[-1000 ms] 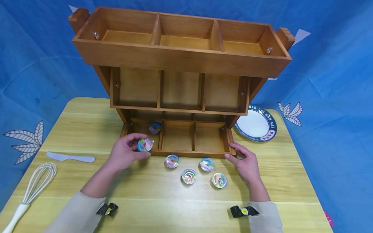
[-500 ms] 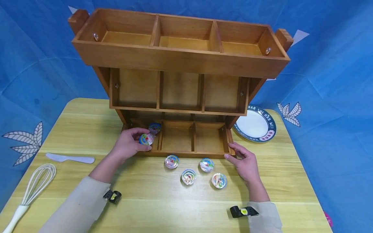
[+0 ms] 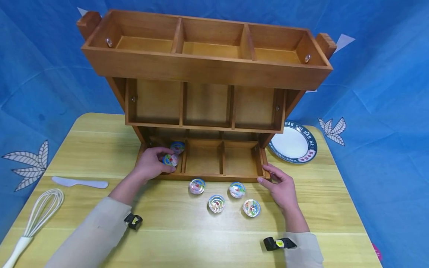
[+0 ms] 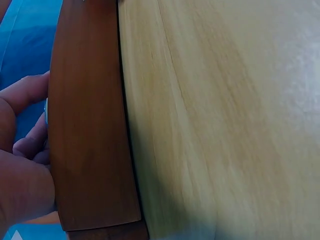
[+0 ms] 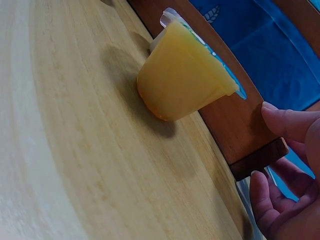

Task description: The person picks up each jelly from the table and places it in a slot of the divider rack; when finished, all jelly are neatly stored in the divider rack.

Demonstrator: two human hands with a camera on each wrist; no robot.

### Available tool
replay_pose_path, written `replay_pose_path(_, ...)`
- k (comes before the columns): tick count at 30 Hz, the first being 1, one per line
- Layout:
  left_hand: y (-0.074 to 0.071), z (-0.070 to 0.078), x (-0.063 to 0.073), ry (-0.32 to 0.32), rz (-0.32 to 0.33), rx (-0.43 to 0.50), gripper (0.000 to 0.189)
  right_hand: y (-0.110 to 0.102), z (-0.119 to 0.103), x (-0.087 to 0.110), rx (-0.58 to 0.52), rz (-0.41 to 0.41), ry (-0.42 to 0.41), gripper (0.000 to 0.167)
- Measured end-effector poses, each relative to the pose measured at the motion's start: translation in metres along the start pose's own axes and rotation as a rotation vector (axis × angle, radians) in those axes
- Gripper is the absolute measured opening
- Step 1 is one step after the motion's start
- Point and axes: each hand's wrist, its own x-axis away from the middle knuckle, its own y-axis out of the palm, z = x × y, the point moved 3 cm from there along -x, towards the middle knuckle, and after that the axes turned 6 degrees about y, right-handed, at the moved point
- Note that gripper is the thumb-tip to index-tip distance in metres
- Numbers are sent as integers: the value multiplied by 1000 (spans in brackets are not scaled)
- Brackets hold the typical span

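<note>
My left hand [image 3: 151, 163] pinches a jelly cup [image 3: 171, 160] by its sides, inside the left compartment of the bottom tier of a three-tier wooden rack [image 3: 207, 69]. Just behind it, a second jelly cup [image 3: 177, 147] sits in the same compartment. The rack's front board [image 4: 92, 120] hides most of the held cup in the left wrist view. At the right front corner of the bottom tier, my right hand [image 3: 283, 188] grips the rack, thumb in front and fingers round the side. Near that hand, a yellow jelly cup [image 5: 185, 72] stands on the table.
Several jelly cups, one a nearer cup [image 3: 216, 203], stand before the rack. A plate [image 3: 291, 143] lies behind it on the right. On the left are a white spreader knife [image 3: 79, 182] and a whisk [image 3: 37, 219]. A blue cloth [image 3: 378, 111] hangs behind the table.
The left hand has carried its jelly cup slightly right and farther back, down into the left bottom compartment, close to the cup there. The right hand has stayed at the rack's corner.
</note>
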Motion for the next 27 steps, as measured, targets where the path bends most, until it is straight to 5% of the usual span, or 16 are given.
replay_pose_path(17,-2,-4,-11,-70,-92,94,56,0,0,-1,-2,-13,28,48)
replay_pose_path(27,-2,-6,-15,-93,-122,68,55,0,1,0,-1,-11,25,48)
